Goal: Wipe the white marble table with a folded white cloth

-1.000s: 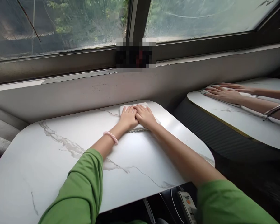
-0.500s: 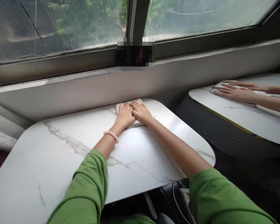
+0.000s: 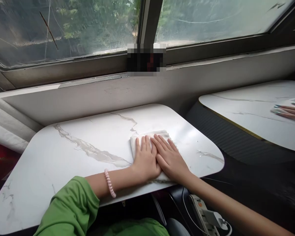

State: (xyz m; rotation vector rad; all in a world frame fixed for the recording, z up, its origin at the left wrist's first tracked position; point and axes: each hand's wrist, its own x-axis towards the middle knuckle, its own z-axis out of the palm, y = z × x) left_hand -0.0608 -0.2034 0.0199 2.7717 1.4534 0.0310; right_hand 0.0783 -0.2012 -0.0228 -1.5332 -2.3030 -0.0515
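Note:
A folded white cloth lies on the white marble-patterned table, close to the table's near edge. My left hand rests flat on it, fingers stretched out; a pink coiled band circles that wrist. Beside it, my right hand also presses flat on the cloth, fingers extended and slightly spread. The two hands touch at the thumbs. Much of the cloth is hidden beneath both palms.
A power strip with a white charger plugged in sits below the table's near edge. At right, another person's hand is on a cloth on a second marble-patterned table. Windows run along the far wall.
Both my hands and the cloth have moved from the table's far edge toward me, and slightly right. The other person's hands have slid right, partly out of view.

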